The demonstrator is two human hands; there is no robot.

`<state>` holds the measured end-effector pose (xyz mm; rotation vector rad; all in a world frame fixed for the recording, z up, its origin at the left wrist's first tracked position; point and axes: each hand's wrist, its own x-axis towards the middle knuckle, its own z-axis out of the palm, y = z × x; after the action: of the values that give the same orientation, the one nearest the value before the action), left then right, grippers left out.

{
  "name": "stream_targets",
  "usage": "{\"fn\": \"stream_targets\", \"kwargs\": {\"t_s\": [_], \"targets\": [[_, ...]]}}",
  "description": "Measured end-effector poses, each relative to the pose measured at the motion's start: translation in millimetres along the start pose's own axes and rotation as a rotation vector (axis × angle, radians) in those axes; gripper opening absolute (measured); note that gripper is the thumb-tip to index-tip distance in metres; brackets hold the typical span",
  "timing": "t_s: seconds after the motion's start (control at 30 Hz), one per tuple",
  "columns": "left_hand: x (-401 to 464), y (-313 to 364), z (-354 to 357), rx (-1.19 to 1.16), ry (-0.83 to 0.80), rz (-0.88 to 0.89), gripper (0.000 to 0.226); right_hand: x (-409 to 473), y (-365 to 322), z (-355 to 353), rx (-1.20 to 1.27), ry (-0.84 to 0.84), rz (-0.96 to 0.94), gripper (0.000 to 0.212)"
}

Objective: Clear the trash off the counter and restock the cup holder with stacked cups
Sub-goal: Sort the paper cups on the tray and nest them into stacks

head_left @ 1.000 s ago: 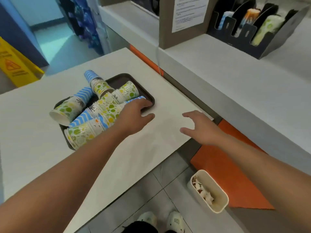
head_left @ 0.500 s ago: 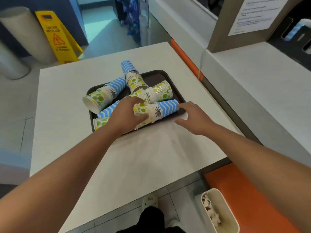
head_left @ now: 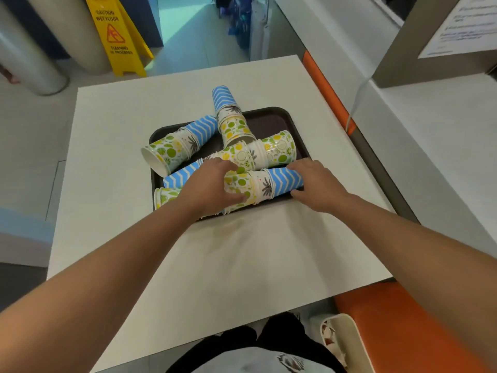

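I'm over a white counter point(head_left: 215, 265) in a tiled room, wet-floor sign point(head_left: 115, 36) beyond, small bin point(head_left: 347, 343) by my feet. On the dark tray point(head_left: 271, 119) lie toppled stacks of paper cups. Restocking step, I judge: left hand point(head_left: 207, 189) wraps the nearest cup stack point(head_left: 258, 185) at its mouth end, right hand point(head_left: 314, 184) cups its blue base, fingers half-curled. Next I should lift it level, both ends squeezed together.
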<state>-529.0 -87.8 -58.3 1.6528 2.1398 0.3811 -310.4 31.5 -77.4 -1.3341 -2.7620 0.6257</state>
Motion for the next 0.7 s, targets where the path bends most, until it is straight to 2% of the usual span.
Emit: {"fn": "stream_targets", "kwargs": {"t_s": [0.23,0.4,0.7], "targets": [[12,6,10,0.21,-0.05,-0.019,0.077,22,16,9,-0.174,-0.077,-0.121,0.065],[21,10,16,0.304,-0.072,-0.027,0.073,33,24,12,-0.258,-0.074,-0.176,0.063],[20,8,22,0.295,-0.035,0.003,0.072,34,31,4,-0.146,-0.089,-0.182,0.057]]}}
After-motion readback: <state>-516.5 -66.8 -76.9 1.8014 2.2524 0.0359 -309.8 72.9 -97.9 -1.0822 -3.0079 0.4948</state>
